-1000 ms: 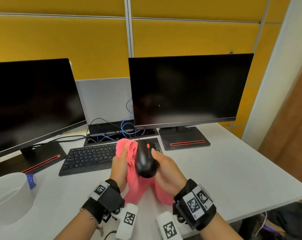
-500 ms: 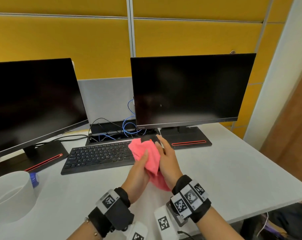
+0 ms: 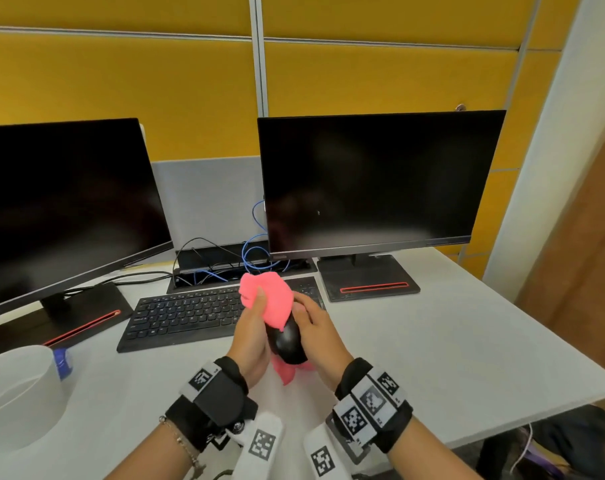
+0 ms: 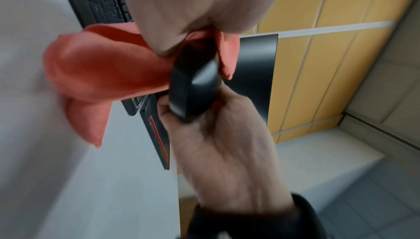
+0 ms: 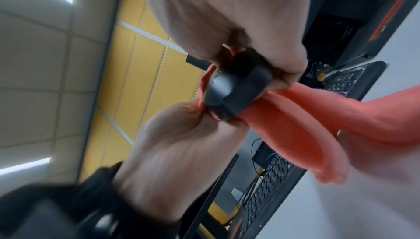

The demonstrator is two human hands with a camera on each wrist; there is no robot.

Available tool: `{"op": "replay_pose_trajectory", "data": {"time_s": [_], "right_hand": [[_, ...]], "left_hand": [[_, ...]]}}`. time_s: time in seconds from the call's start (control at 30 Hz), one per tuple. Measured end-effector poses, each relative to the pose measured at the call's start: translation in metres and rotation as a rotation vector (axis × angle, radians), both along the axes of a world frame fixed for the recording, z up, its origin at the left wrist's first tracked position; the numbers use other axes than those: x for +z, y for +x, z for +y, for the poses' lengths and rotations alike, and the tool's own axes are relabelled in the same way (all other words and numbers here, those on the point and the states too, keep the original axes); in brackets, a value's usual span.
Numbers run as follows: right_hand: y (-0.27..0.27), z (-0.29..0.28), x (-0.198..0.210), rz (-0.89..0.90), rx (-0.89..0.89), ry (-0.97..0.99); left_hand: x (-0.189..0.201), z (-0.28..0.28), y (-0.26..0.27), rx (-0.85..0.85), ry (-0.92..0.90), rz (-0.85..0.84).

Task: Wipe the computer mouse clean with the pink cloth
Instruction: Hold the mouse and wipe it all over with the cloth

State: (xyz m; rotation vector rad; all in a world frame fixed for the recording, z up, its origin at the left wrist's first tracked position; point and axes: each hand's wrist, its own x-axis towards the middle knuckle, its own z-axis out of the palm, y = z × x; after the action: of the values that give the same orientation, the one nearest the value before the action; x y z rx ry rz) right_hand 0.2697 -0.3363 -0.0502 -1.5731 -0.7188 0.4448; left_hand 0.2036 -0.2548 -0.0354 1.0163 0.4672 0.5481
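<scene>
The black computer mouse (image 3: 287, 342) is up in the air between both hands, over the white desk (image 3: 432, 358) and just in front of the keyboard (image 3: 186, 315). Half a second ago the pink cloth (image 3: 271, 299) hid almost all of the mouse; now the cloth sits only on the far end, and the shiny black back end shows again. A second ago the top of the mouse was bare, so the cloth has gone over it and is sliding away. That looks like one rub across the top, so the wiping is well under way, but the sides and bottom may still need a turn. The left hand (image 3: 250, 336) pinches the cloth, with the thumb pressing it down on the mouse and the fingers curled behind. A loose end of cloth hangs below the mouse. The right hand (image 3: 316, 336) holds the mouse with its fingers curled round the side, keeping it steady. Behind them stand two dark monitors (image 3: 380, 181), some blue cables (image 3: 256, 251), and a white roll (image 3: 17, 393) at the left edge.
</scene>
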Motion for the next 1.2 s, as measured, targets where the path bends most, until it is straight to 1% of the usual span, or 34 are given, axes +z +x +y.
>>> {"op": "replay_pose_trajectory", "data": {"time_s": [0.1,0.2,0.27,0.3,0.33,0.4,0.53,0.57,0.6,0.67,0.7,0.73,0.8,0.83,0.87,0.93,1.0,1.03,1.07,1.13,1.2], "right_hand": [[0.008,0.001,0.003,0.172,-0.086,0.066],[0.014,0.0,0.006,0.476,-0.137,0.172],[0.018,-0.007,0.011,0.751,-0.09,0.267],[0.022,-0.011,0.013,0.863,-0.027,0.313],[0.026,-0.016,0.015,0.925,0.019,0.337],[0.035,-0.024,0.016,0.982,0.093,0.357],[0.044,-0.034,0.013,1.053,0.187,0.373],[0.045,-0.034,0.013,1.061,0.196,0.372],[0.045,-0.035,0.012,1.066,0.201,0.369],[0.044,-0.035,0.013,1.055,0.205,0.371],[0.043,-0.033,0.013,1.039,0.202,0.381],[0.039,-0.032,0.015,1.012,0.203,0.395],[0.033,-0.026,0.014,0.885,0.177,0.399],[0.029,-0.02,0.012,0.795,0.13,0.367],[0.023,-0.015,0.011,0.676,0.072,0.308],[0.011,-0.006,0.004,0.307,-0.072,0.135],[0.0,-0.002,-0.005,-0.129,-0.181,-0.094],[-0.006,-0.003,-0.006,-0.303,-0.232,-0.195],[-0.011,-0.006,-0.004,-0.413,-0.246,-0.253],[-0.01,-0.009,-0.005,-0.5,-0.208,-0.307],[-0.004,-0.009,-0.003,-0.506,-0.152,-0.348]], "left_hand": [[-0.003,-0.009,-0.005,-0.104,0.004,-0.013],[-0.007,-0.011,-0.009,-0.189,0.011,-0.028],[-0.012,-0.006,-0.011,-0.211,-0.006,-0.063],[-0.012,-0.004,-0.012,-0.216,-0.012,-0.084],[-0.014,-0.001,-0.013,-0.212,0.003,-0.097],[-0.013,0.004,-0.014,-0.155,0.08,-0.077],[-0.013,0.011,-0.015,0.087,0.226,0.007],[-0.013,0.012,-0.015,0.117,0.278,0.011],[-0.012,0.012,-0.014,0.131,0.343,0.025],[-0.006,0.005,-0.012,0.082,0.464,0.111],[-0.005,0.001,-0.009,0.034,0.475,0.159],[-0.002,-0.003,-0.006,-0.039,0.38,0.174],[0.001,-0.01,0.0,-0.202,0.048,0.122],[0.002,-0.013,0.002,-0.261,-0.071,0.115],[0.003,-0.014,0.006,-0.281,-0.155,0.124],[0.006,-0.016,0.012,-0.26,-0.263,0.123],[0.013,-0.019,0.012,-0.21,-0.322,0.112],[0.012,-0.018,0.012,-0.193,-0.321,0.097],[0.014,-0.019,0.011,-0.195,-0.337,0.077],[0.012,-0.019,0.008,-0.198,-0.331,0.057],[0.007,-0.016,0.007,-0.215,-0.352,0.055]]}}
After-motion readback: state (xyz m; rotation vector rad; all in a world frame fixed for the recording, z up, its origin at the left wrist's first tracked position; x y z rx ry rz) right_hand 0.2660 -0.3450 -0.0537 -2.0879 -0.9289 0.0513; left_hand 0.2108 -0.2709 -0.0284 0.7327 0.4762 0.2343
